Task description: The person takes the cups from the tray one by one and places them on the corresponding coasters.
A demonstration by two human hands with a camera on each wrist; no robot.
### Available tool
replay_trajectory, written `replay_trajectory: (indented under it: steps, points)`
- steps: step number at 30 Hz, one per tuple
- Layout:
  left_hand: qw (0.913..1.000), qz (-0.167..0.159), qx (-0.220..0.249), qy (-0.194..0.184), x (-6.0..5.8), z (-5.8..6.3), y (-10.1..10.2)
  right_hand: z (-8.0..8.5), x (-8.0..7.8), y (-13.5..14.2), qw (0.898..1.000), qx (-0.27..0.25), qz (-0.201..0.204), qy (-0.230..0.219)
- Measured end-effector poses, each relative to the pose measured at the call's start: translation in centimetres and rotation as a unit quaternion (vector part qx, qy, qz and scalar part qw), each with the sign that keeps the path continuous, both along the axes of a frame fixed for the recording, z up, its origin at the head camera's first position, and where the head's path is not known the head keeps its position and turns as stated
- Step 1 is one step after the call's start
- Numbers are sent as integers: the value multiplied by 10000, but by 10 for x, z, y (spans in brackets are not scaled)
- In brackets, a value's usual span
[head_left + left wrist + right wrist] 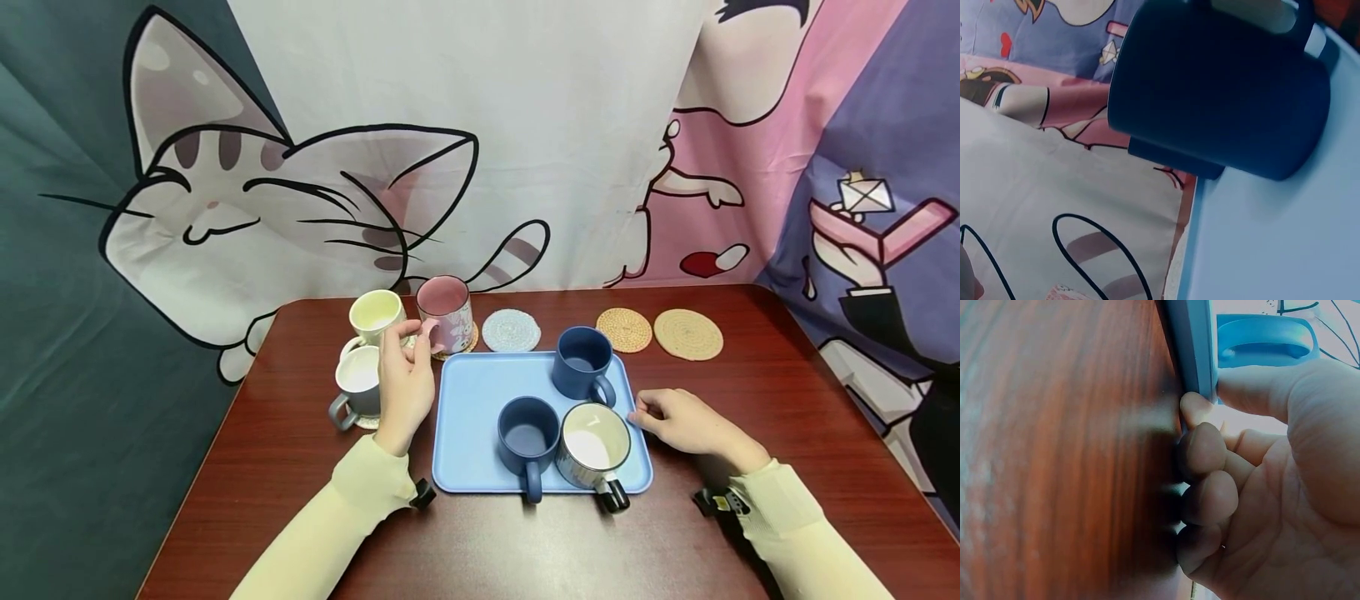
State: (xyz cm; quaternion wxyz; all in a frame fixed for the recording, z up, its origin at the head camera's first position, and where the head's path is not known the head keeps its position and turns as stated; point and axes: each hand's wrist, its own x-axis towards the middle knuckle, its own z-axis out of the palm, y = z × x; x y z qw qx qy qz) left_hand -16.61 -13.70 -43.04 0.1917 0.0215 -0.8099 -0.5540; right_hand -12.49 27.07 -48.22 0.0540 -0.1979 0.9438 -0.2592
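Observation:
My left hand [406, 385] pinches the handle of a pink mug [454, 327] with a floral pattern, which stands on a woven coaster [474, 339] behind the tray's left corner. In the left wrist view only a sliver of that hand shows at the lower left. My right hand [684, 420] pinches the right rim of a light blue tray [467, 433] between thumb and forefinger, its other fingers curled beside the table. On the tray stand a dark blue mug [582, 372] at the back right, another navy mug [527, 440] in front, and a cream mug [595, 446] with a black handle.
Left of my left hand stand a pale yellow mug [376, 313] and a grey and white mug [360, 385] on a coaster. Along the table's back lie a pale blue coaster [512, 330], an orange coaster [624, 331] and a tan coaster [688, 334]. A printed curtain [570, 150] hangs behind.

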Motion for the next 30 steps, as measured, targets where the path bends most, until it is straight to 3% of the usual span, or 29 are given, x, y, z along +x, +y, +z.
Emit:
replay_trajectory:
  steps: [5, 14, 25, 30]
  points:
    - [9992, -345, 146, 105, 11, -2, 2, 0, 1, 0, 10000, -12, 3, -3]
    - [9960, -889, 107, -39, 35, -7, 7, 2, 1, -1, 10000, 26, 11, -65]
    - [9839, -1587, 317, -753, 72, -17, 17, 3, 0, -2, 9999, 63, -11, -106]
    - [9777, -1822, 522, -908, 91, -21, 24, 3, 0, -2, 9999, 75, -31, -65]
